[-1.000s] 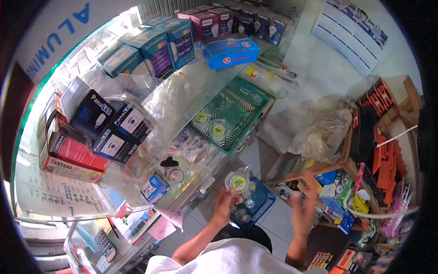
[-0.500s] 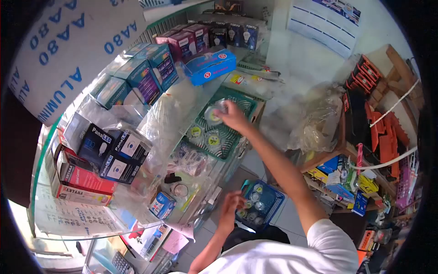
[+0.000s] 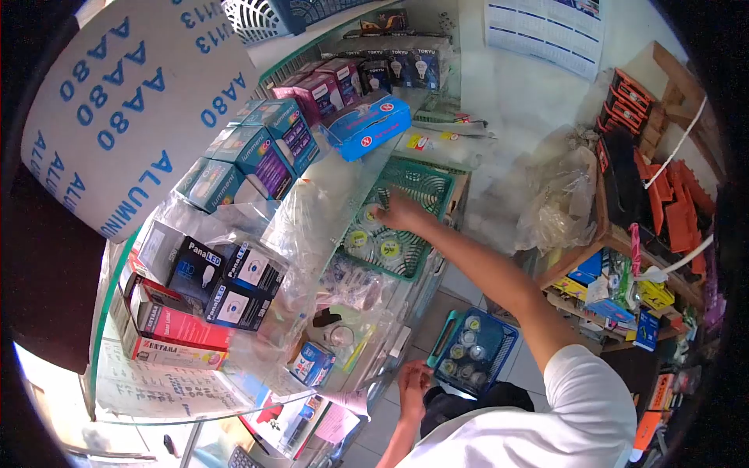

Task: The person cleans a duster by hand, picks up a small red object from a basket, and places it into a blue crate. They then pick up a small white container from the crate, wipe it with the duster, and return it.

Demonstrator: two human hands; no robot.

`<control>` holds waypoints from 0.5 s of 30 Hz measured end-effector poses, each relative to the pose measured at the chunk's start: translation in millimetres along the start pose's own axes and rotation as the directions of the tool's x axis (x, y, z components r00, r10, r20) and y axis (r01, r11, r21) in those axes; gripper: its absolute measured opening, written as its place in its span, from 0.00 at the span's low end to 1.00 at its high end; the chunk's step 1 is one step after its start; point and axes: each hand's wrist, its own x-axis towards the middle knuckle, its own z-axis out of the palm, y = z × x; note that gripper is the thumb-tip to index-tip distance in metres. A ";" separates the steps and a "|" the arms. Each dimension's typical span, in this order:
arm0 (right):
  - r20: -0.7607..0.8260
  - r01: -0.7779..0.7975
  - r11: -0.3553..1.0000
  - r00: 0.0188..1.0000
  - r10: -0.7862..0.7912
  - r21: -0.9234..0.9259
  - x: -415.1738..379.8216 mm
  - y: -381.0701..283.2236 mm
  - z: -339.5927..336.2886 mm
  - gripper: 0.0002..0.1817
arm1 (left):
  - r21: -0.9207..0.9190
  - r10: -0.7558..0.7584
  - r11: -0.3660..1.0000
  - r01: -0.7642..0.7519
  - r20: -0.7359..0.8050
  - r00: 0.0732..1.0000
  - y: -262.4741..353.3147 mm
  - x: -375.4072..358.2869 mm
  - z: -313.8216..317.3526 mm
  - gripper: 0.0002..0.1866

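Note:
My right hand (image 3: 401,210) reaches into a green plastic basket (image 3: 431,178) on the glass counter. Its fingers close on a clear round pack (image 3: 372,213), partly hidden by the hand. In the same basket lie two similar round packs with yellow-green labels, one nearer pack (image 3: 389,249) and one at left (image 3: 358,239). Low at my body, my left hand (image 3: 413,385) has loosely bent fingers, with no object visible in them. Beside it, lower than the counter, stands a blue basket (image 3: 505,343) with a teal handle (image 3: 443,337). Several round clear pieces lie inside it.
Bulb boxes, such as a black PanaLED box (image 3: 195,269) and a teal Lummeni box (image 3: 253,160), stack along the counter's left. A blue box (image 3: 367,127) lies behind the green basket. Wooden shelving (image 3: 573,261) with orange goods stands right, beside a clear plastic bag (image 3: 555,207).
My view has shifted, moving the scene rightward and slightly down. The round pack, lifted before, is now lower among the others under my right hand. My left hand has drawn down from the blue basket.

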 end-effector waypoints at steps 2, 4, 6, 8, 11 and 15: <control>0.525 -0.100 0.992 0.850 0.044 0.078 -14.8 -4.9 -19.1 0.43 | -0.013 -0.017 1.000 0.017 0.014 1.000 -2.2 -1.8 2.5 0.10; 0.454 0.009 0.999 0.891 -0.025 0.037 -34.9 -14.3 -18.4 0.44 | -0.038 -0.024 0.999 0.025 0.033 0.999 -4.0 4.1 8.3 0.10; 0.418 0.108 0.994 0.904 -0.092 -0.014 -45.2 -13.3 -9.2 0.44 | -0.039 -0.042 0.998 0.047 0.123 0.992 -14.9 3.0 10.2 0.08; 0.331 0.094 0.995 0.938 -0.101 0.036 -37.4 -6.2 -2.2 0.44 | -0.056 -0.071 0.995 0.079 0.138 0.988 -24.2 1.2 11.8 0.07; 0.172 0.138 0.971 0.970 -0.173 0.194 -55.7 2.3 -37.3 0.44 | -0.032 -0.073 0.996 0.081 0.200 0.977 -18.8 -7.6 16.1 0.08; -0.312 0.330 0.747 0.934 -0.171 0.577 -115.1 42.5 -83.7 0.33 | 0.055 -0.045 0.998 0.037 0.154 0.987 -22.1 -13.8 8.1 0.08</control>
